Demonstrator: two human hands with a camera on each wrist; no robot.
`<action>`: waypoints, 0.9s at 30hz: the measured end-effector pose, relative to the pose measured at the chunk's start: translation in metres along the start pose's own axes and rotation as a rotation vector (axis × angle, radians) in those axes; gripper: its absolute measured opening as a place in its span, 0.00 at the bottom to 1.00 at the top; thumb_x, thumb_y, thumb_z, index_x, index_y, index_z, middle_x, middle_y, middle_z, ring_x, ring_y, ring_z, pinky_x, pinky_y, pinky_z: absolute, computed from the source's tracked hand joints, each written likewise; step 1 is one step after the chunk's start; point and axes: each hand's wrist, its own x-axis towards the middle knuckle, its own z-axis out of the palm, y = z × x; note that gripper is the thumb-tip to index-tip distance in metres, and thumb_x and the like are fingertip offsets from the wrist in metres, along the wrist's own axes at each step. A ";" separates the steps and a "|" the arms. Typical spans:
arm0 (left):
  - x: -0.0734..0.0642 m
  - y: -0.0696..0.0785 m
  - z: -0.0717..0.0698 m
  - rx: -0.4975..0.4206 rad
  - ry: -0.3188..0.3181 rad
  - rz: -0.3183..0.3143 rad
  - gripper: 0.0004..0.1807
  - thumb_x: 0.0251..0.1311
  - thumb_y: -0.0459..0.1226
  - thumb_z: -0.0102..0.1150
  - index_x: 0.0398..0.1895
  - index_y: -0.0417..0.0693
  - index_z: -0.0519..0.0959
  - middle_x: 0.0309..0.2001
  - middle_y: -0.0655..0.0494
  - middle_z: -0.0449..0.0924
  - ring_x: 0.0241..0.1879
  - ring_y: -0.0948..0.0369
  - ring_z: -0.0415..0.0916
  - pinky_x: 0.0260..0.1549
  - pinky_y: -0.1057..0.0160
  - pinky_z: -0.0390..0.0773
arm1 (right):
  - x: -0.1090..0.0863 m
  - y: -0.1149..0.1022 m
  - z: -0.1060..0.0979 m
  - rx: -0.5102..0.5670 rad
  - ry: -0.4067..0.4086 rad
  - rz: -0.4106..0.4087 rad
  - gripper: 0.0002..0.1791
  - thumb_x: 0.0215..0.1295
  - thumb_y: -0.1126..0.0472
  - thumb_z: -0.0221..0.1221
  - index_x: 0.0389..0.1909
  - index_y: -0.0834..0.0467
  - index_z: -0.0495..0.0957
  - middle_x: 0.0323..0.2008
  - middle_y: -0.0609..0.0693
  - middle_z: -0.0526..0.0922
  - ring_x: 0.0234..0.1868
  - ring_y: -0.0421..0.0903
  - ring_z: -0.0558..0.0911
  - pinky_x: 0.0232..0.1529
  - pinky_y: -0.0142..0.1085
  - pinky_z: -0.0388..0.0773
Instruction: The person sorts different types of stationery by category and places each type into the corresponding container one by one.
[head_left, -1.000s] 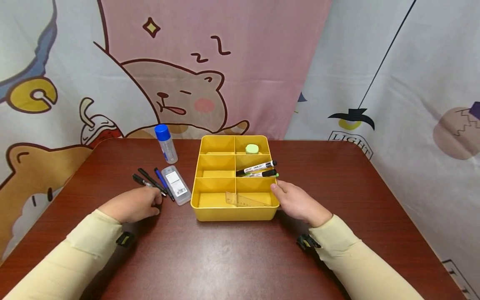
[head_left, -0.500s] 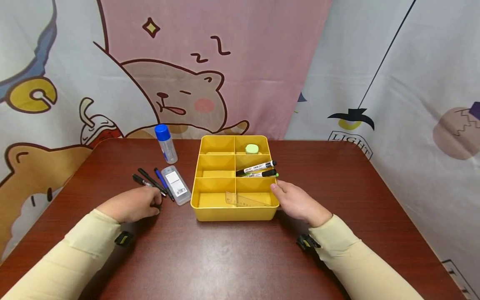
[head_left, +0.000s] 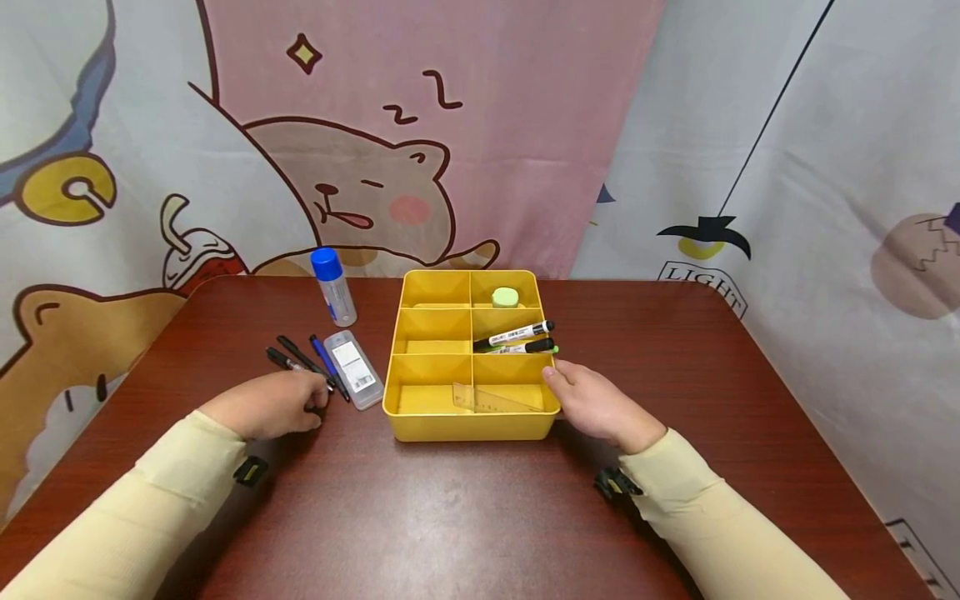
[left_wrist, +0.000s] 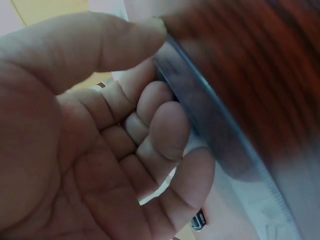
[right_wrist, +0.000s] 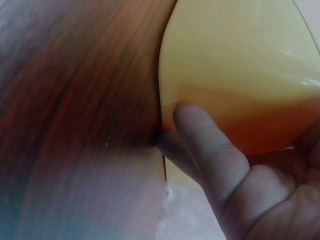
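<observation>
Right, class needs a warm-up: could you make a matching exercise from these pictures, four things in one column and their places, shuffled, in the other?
Things
1. Pale green item
2. Black-and-white markers
3. Blue-capped bottle
4. Right hand

Places, as the head view shows them
A. On the table, left of the yellow box
B. Against the box's right side
C. In the far right compartment
D. In the middle right compartment, ends jutting over the rim

Pairs: 1-C, 2-D, 3-A, 4-B
</observation>
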 end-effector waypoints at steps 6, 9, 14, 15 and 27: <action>0.000 -0.001 0.000 -0.006 0.002 0.031 0.11 0.60 0.35 0.72 0.38 0.46 0.78 0.33 0.56 0.74 0.30 0.61 0.70 0.31 0.63 0.70 | 0.000 0.000 0.000 0.007 0.001 -0.006 0.31 0.86 0.51 0.40 0.78 0.67 0.61 0.70 0.63 0.75 0.67 0.55 0.78 0.73 0.57 0.71; 0.000 -0.002 0.002 -0.005 0.016 0.038 0.08 0.60 0.35 0.71 0.37 0.47 0.79 0.34 0.55 0.75 0.32 0.61 0.70 0.32 0.62 0.71 | 0.000 -0.001 0.000 0.010 0.001 -0.003 0.31 0.86 0.51 0.40 0.78 0.67 0.62 0.70 0.63 0.75 0.67 0.55 0.78 0.72 0.57 0.71; 0.000 -0.003 0.006 0.007 0.067 0.056 0.07 0.60 0.33 0.69 0.36 0.49 0.79 0.35 0.56 0.76 0.34 0.61 0.70 0.36 0.60 0.74 | 0.000 0.000 0.000 0.013 -0.003 0.005 0.31 0.86 0.51 0.40 0.78 0.66 0.62 0.70 0.63 0.76 0.66 0.55 0.79 0.71 0.56 0.72; 0.000 -0.003 0.006 0.011 0.079 0.057 0.07 0.61 0.33 0.70 0.37 0.49 0.79 0.36 0.56 0.77 0.34 0.61 0.71 0.36 0.59 0.75 | 0.000 0.000 0.000 0.013 -0.001 0.005 0.30 0.86 0.51 0.40 0.78 0.66 0.62 0.70 0.63 0.76 0.66 0.55 0.79 0.71 0.56 0.73; -0.042 -0.031 0.012 0.010 0.193 -0.039 0.14 0.55 0.36 0.78 0.43 0.46 0.83 0.39 0.55 0.84 0.41 0.56 0.81 0.43 0.47 0.83 | -0.001 0.000 0.000 0.037 -0.008 -0.001 0.30 0.86 0.51 0.40 0.77 0.66 0.64 0.66 0.62 0.79 0.62 0.54 0.82 0.66 0.53 0.78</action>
